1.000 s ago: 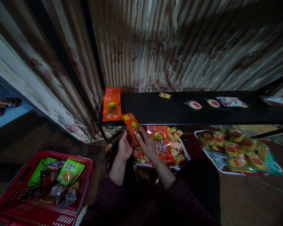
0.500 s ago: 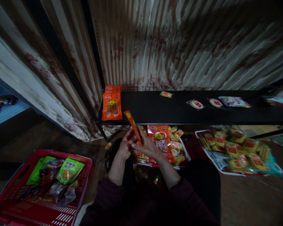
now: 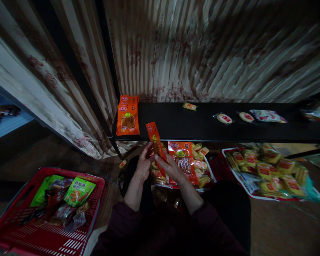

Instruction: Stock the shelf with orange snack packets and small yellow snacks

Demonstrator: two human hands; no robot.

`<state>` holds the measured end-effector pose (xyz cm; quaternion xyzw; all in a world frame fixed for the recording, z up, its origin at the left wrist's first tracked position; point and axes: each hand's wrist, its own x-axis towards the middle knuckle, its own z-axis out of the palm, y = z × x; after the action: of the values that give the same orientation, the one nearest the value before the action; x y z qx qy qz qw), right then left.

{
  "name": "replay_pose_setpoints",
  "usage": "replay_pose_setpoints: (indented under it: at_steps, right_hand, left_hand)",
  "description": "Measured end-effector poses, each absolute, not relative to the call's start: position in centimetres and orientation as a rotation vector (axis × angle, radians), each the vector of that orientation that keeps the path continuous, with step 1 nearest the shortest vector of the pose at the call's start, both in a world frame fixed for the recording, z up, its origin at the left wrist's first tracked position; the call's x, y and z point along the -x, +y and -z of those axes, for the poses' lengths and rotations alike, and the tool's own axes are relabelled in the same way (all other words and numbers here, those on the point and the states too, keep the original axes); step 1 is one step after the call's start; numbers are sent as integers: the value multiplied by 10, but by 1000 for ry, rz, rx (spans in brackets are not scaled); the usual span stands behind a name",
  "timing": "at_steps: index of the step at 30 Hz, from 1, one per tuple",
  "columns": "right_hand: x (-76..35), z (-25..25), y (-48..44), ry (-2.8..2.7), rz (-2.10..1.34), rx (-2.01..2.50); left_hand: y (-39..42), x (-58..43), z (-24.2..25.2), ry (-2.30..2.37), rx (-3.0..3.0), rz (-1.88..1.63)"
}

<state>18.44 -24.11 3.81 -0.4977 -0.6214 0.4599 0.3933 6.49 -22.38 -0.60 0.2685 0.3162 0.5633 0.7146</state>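
Observation:
An orange snack packet (image 3: 155, 137) stands tilted between my two hands, in front of the shelf edge. My right hand (image 3: 168, 164) is closed on its right side, thumb across the front. On its left side, my left hand (image 3: 145, 160) has its fingers curled against the packet. Just beyond my right hand, another orange snack packet (image 3: 182, 161) lies on the wrapped snacks in a basket (image 3: 211, 170) below. Several overlapping orange packets (image 3: 128, 119) rest at the left end of the black shelf (image 3: 165, 124).
Small wrapped cakes (image 3: 224, 118) and a white-and-pink packet (image 3: 268, 116) lie along the shelf. A red basket (image 3: 96, 213) with a green snack bag (image 3: 79, 192) stands on the floor at left. At right is a basket (image 3: 256, 195) of yellow packets. A striped curtain (image 3: 176, 53) hangs behind.
The held packet has turned so more of its printed front faces me. Both hands have shifted slightly right. The other packets and baskets stay in place.

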Motion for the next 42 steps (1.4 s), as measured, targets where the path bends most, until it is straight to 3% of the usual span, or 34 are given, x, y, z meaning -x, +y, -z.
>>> replay_pose_setpoints:
  at_steps: [26,42]
  right_hand:
    - [-184,-13,-216,-1137,-1204,1341]
    - [-162,-9,-176,-1239,-1194,1392]
  left_hand:
    - [-202,-37,13,993,-576,-1395]
    - [-177,-13,9,1249,-604,-1482]
